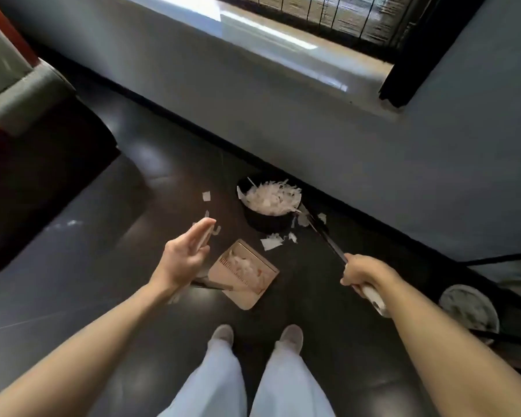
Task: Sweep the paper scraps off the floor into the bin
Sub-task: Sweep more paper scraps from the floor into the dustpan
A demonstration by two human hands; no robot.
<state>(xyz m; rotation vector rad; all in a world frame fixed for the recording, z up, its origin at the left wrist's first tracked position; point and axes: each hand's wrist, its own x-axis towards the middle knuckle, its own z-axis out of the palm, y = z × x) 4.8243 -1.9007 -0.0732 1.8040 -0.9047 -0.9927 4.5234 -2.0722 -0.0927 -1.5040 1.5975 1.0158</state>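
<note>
- So, one view only, the head view looking down: a dark, glossy floor runs up to a pale blue-grey wall with a dark skirting.
- Above is a sunlit window ledge with black bars behind it.
- Far left stands a piece of red and grey furniture; at the right edge, a round pale object, too blurred to name.
- One black bin sits on the floor close to the skirting, heaped with white paper scraps.
- About five loose scraps lie on the floor around the bin, to its left, front and right.
- One beige dustpan rests on the floor in front of the feet, with a few scraps inside.
- One broom slants down, its head just beside the bin's right side.
- The left hand holds the dustpan handle, fingers nearly straight along it, thumb pressed against it.
- The right hand has its fingers wrapped round the broom's handle.
- Two pale shoes show below pale trousers.
</note>
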